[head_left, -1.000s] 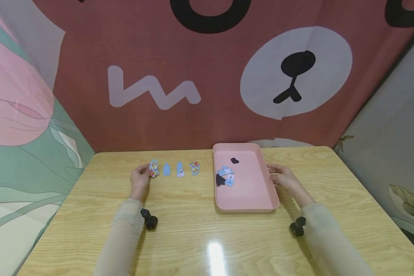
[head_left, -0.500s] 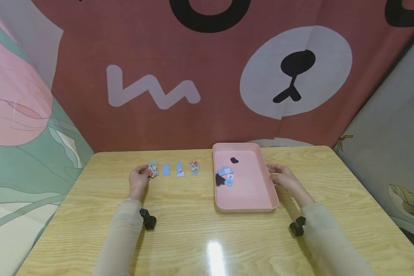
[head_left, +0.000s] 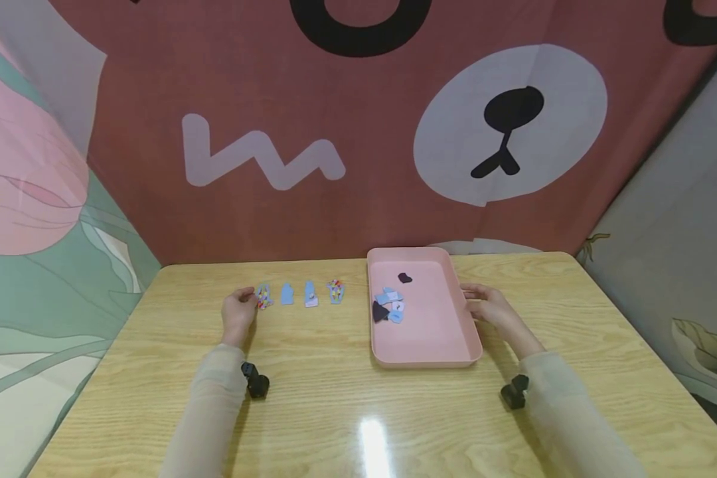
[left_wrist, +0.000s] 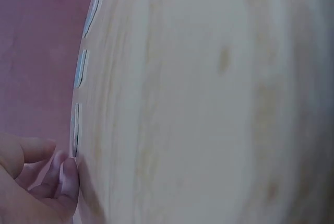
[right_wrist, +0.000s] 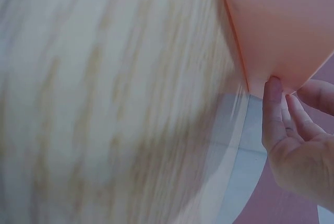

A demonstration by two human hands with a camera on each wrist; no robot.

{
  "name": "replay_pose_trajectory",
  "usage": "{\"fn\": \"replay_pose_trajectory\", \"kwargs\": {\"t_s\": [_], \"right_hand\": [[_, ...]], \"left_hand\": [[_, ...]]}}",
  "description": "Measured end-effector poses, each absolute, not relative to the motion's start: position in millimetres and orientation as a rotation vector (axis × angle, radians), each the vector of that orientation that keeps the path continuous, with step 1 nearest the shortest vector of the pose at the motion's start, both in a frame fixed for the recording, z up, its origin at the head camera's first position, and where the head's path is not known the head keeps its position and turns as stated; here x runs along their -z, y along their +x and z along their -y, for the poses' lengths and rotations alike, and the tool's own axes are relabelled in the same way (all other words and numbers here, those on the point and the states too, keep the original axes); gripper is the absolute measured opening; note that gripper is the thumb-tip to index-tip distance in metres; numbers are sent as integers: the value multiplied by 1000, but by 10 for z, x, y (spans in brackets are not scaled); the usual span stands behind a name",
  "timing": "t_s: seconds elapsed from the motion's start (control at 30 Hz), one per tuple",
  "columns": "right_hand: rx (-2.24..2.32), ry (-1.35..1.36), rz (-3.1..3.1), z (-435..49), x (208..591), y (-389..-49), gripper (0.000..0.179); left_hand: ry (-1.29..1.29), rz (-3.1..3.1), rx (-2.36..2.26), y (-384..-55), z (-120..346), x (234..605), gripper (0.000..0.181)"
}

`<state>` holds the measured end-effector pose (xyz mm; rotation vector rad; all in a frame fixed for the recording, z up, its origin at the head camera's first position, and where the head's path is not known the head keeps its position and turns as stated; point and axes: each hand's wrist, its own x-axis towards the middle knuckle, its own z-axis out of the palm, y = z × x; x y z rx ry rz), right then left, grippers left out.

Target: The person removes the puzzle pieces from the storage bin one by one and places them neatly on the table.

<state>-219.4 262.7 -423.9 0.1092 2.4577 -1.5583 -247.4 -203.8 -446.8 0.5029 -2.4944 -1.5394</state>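
My left hand (head_left: 238,317) is at the far left of a row of flat blue cut-out pieces. Its fingertips are right at the edge of the leftmost one, a multicoloured piece (head_left: 263,296) lying flat. To the right follow a plain blue piece (head_left: 287,294), a blue-and-white piece (head_left: 311,294) and another multicoloured piece (head_left: 336,292). In the left wrist view, loosely bent fingers (left_wrist: 69,174) meet the near end of a thin piece (left_wrist: 76,130). My right hand (head_left: 491,309) rests its fingertips against the outer wall of a pink tray (right_wrist: 284,31), its fingers relaxed.
Inside the pink tray, several blue and white cut-outs (head_left: 392,296) lie in a pile with a dark fan-shaped piece (head_left: 380,311). A small dark piece (head_left: 405,278) lies apart from them. The wooden table (head_left: 311,411) ends at a printed cloth (head_left: 263,219) behind.
The leftmost multicoloured piece has shifted slightly left and down, the left hand moving slightly left beside it. My right hand stays at the tray.
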Motion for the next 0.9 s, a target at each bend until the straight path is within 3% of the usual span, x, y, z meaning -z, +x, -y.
{"fn": "replay_pose_trajectory", "kwargs": {"t_s": [0.4, 0.9], "right_hand": [[1553, 108, -2453, -2620, 4234, -2191, 56], [1568, 116, -2442, -2614, 4229, -2187, 56]], "left_hand": [[479, 2451, 1740, -2467, 1888, 4366, 39], [78, 2583, 1731, -2469, 1079, 4247, 38]]}}
